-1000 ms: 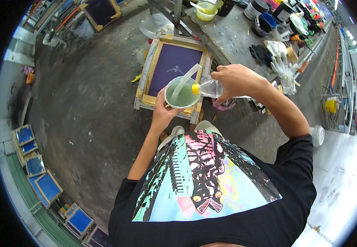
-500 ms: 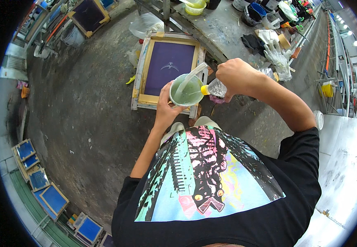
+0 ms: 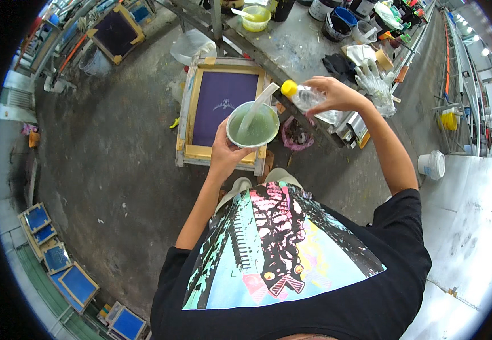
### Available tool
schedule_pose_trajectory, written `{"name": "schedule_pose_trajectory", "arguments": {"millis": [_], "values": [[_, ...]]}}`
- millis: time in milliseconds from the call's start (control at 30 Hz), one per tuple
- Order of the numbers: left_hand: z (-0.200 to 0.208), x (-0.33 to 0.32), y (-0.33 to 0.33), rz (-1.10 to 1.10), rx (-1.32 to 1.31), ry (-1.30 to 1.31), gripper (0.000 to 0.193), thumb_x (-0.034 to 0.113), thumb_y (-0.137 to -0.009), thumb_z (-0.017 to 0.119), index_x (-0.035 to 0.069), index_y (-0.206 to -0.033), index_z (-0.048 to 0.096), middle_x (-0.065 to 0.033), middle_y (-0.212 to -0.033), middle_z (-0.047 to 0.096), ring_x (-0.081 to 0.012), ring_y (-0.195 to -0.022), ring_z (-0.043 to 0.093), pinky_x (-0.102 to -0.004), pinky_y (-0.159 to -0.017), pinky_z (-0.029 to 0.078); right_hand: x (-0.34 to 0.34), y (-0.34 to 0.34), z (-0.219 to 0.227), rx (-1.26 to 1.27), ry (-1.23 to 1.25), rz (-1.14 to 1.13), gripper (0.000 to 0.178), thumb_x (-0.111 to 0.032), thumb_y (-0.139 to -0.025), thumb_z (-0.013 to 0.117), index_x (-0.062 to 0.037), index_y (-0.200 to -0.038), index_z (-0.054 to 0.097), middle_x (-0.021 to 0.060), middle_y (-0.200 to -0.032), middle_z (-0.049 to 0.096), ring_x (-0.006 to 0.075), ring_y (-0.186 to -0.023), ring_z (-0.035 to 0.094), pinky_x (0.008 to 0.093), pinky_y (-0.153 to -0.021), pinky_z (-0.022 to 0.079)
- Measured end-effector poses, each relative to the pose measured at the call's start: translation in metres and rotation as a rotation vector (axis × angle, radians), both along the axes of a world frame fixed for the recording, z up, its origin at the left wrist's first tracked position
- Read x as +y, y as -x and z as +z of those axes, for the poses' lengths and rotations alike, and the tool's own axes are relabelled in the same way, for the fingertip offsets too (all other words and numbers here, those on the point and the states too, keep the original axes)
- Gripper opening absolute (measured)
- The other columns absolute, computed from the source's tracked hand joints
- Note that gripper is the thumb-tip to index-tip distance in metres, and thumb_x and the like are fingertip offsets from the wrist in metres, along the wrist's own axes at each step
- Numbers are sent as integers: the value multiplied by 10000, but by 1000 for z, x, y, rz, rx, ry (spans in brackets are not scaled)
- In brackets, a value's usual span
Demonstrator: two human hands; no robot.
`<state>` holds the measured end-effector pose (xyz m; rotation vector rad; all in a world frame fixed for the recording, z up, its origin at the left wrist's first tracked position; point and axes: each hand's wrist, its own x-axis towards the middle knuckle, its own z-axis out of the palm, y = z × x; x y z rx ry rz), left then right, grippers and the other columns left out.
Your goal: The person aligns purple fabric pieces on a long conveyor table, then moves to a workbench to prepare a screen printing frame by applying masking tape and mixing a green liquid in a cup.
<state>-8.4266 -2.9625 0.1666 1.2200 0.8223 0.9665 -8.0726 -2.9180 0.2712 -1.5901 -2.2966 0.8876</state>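
Observation:
My left hand (image 3: 226,152) holds a pale tub (image 3: 277,131) of cloudy green liquid, fingers and thumb on its side. A whitish, translucent stirring stick (image 3: 255,110) leans in it, its end above the rim. My right hand (image 3: 332,93) is curved around a clear plastic bottle (image 3: 308,98) with a yellow cap (image 3: 289,88). The bottle is tilted beside the table edge, its cap towards the tub. Beneath the tub stands a wooden-framed printing screen (image 3: 212,93) with purple mesh and a small pale design.
The worktable (image 3: 288,54) at upper right bears a yellow-green tub (image 3: 255,18), dark pots, a white glove (image 3: 375,79) and tape (image 3: 384,59). A pink bag (image 3: 297,136) hangs below its edge. A white bucket (image 3: 432,165) stands right; blue screens (image 3: 78,284) lean at lower left.
My right hand has drawn the bottle away from the tub, up towards the table, and the thin stream from its cap is gone. The tub has shifted slightly left in view.

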Motion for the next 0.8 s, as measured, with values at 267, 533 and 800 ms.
{"name": "schedule_pose_trajectory", "arguments": {"millis": [267,533,800], "values": [[16,-7,8,62,72,44,842,-60,-740,838,3,-1457,399,-138,-1380,548,-251,-1273,582,-386,-1071,529,91,-80,-110,279,-429,-820,854,-542,-670,911,-14,-1282,637,154,-1163,723,257,-1062,698,379,-950,532],[6,-33,44,194,127,33,811,-70,-757,825,-5,-1457,420,-147,-1384,560,-251,-1249,596,-382,-1044,530,110,-63,-176,366,-565,-1405,1135,-506,-697,902,45,-1504,324,270,-1356,514,336,-1256,533,436,-1050,439],[1,-50,45,216,48,157,792,-92,-742,816,-20,-1440,447,-124,-1324,607,-232,-1185,634,-346,-983,552,-26,175,-104,741,-68,-269,397,-388,-1037,564,-66,-1213,717,180,-1120,665,286,-1059,600,386,-939,474]]}}
